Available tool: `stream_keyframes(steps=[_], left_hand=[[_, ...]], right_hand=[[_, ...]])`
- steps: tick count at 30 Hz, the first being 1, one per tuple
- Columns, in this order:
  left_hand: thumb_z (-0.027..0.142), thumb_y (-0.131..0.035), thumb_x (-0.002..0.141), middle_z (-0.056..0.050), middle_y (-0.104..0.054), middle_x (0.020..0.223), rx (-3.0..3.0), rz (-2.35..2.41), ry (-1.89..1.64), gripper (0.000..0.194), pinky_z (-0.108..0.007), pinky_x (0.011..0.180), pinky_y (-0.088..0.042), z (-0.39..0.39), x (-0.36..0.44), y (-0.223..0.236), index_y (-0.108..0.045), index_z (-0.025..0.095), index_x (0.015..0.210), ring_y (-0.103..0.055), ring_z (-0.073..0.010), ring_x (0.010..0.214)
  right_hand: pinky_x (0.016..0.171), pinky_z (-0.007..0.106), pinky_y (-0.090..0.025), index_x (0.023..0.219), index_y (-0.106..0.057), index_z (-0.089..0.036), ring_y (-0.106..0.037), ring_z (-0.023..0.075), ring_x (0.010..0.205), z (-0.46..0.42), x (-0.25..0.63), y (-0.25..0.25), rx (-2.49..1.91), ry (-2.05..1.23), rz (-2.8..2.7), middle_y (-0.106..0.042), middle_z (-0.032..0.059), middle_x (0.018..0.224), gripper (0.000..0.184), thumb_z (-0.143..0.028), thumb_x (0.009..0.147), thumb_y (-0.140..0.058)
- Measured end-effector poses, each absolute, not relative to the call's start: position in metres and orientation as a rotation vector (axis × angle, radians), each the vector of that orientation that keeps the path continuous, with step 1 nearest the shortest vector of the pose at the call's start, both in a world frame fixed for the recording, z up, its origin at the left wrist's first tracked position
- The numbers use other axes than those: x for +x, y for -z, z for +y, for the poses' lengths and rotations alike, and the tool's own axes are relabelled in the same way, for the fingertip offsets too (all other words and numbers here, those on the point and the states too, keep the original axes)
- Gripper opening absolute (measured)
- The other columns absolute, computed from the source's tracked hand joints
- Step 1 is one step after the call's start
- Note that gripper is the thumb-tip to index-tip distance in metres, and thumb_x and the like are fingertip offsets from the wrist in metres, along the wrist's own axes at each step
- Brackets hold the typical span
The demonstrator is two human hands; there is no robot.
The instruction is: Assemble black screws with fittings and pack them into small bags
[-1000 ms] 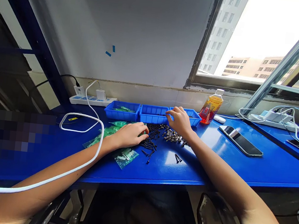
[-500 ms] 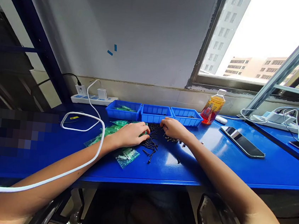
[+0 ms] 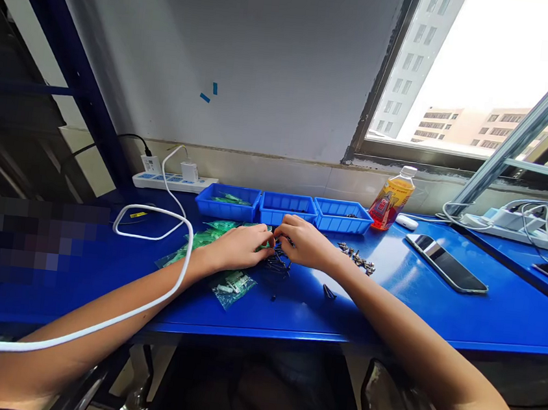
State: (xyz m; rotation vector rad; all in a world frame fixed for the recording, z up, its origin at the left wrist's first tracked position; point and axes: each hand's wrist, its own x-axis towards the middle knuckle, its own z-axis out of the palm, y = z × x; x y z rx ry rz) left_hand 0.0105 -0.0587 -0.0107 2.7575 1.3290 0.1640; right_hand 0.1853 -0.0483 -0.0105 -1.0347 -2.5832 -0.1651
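Note:
My left hand rests by the pile of black screws, its thumb and fingers curled together. Close against its fingertips, my right hand is closed in a pinch over the same pile. What either hand holds is hidden by the fingers. Green plastic packets lie under and beside the left wrist. Nearer the table edge is a clear bag with white pieces inside. Small metal fasteners are scattered right of my right hand, and a few dark screws lie below that wrist.
Along the wall stand a left blue bin with green packets, a middle blue bin and a right blue bin with small parts. A drink bottle and phone are to the right. A white cable crosses above my left forearm.
My right hand has moved left, up to the left hand's fingertips, uncovering the metal fasteners. Long screws at the pile's front are gone from there. More screws show below the right wrist.

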Motion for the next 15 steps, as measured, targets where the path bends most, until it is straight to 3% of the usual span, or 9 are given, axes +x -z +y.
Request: stream_keyframes(steps=[8, 15], left_hand=[[0.034, -0.036, 0.089, -0.007, -0.06, 0.102, 2.747, 1.345, -0.171, 0.03, -0.034, 0.079, -0.047, -0.0594, 0.0111, 0.0101, -0.057, 0.018, 0.103, -0.061, -0.0249, 0.091], [0.036, -0.036, 0.09, -0.007, -0.063, 0.093, 2.71, 1.379, -0.251, 0.027, -0.031, 0.071, -0.046, -0.0567, 0.011, 0.0133, -0.055, 0.017, 0.09, -0.062, -0.0229, 0.085]], right_hand=[[0.076, 0.028, -0.046, 0.085, -0.059, -0.013, -0.056, 0.0157, 0.081, -0.046, 0.1864, 0.0163, -0.93, 0.068, -2.552, -0.06, 0.0083, 0.086, 0.02, -0.003, 0.079, -0.043], [0.075, 0.029, -0.045, 0.091, -0.053, -0.015, -0.059, 0.0169, 0.083, -0.049, 0.1821, 0.0168, -0.954, 0.016, -2.508, -0.064, 0.0086, 0.09, 0.014, -0.009, 0.083, -0.044]])
